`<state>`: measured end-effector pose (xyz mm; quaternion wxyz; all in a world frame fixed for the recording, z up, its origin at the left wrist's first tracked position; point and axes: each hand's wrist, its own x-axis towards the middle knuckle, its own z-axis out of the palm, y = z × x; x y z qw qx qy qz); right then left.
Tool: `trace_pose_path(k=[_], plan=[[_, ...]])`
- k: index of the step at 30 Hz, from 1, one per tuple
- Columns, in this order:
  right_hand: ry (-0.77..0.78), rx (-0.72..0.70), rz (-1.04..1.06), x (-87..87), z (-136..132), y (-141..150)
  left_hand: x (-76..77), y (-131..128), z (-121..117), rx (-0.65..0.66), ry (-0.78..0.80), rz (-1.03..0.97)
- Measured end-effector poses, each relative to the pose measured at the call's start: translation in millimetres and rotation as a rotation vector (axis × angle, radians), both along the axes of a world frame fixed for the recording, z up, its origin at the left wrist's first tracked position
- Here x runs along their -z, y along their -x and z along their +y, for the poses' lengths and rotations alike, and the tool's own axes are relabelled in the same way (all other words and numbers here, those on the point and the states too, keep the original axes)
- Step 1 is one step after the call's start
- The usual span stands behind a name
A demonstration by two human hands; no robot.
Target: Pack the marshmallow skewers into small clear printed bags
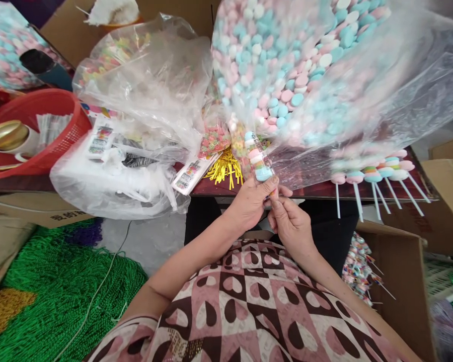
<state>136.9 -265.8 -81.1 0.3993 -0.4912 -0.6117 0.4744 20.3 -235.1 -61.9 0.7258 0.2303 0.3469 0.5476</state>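
Nearest, beyond the heart-patterned top (234, 301), the two hands are set close together at the table edge. By the left hand (247, 205), a candy stack (255, 157) in a clear sleeve (263, 146) is held in a closed grip, thumb laid across its lower end, the upper end tilted away over the table. By the right hand (296, 223), with fingers bent and fingertips drawn together, the bottom of the sleeve appears to be pinched; whether a tie is also held there cannot be told.

The sleeve's lower end seems, by judgement, to be gathered or fastened at this step. A steady left hold and a small, firm right pinch are called for, with the sweets left unsqueezed.

On the dark red table (313, 191), gold strips (226, 168) and printed cards (194, 173) are laid near the left hand. To the right, unsleeved candy sticks (373, 174) are lined up, their white ends left jutting past the edge. Farther back, pastel sweets (287, 98) are heaped in a large plastic bag, and a red basket (77, 123) is placed at far left.

Around the table, green bead strings (71, 281) are piled on the floor at left; at right, a cardboard box (396, 281) is seen.
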Motion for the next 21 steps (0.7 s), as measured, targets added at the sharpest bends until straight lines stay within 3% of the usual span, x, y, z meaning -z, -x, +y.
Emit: trace_pose_path(k=[6,10,11,13,15,16,19,21], plan=[[0.084,-0.053,0.005,-2.0,1,5,9.1,1,-5,0.050,0.036,-0.028],[0.096,-0.270,-0.090,-18.6,14,-13,6.5,13,-7,0.036,0.014,-0.100],[0.067,-0.267,-0.110,-23.4,19,-19,5.8,17,-8,0.021,0.000,-0.112],[0.010,-0.089,-0.044,-31.4,30,-28,4.2,24,-11,0.007,-0.023,-0.130],[0.025,0.090,0.134,-36.5,40,-30,2.6,25,-16,0.092,-0.038,-0.172],[0.083,0.105,0.233,-38.2,44,-28,2.0,24,-19,0.177,-0.048,-0.209],[0.360,-0.104,0.426,-41.7,50,-14,1.8,17,-27,0.457,-0.090,-0.297],[0.453,-0.187,0.463,-42.1,49,-2,2.1,15,-30,0.524,-0.117,-0.234]])
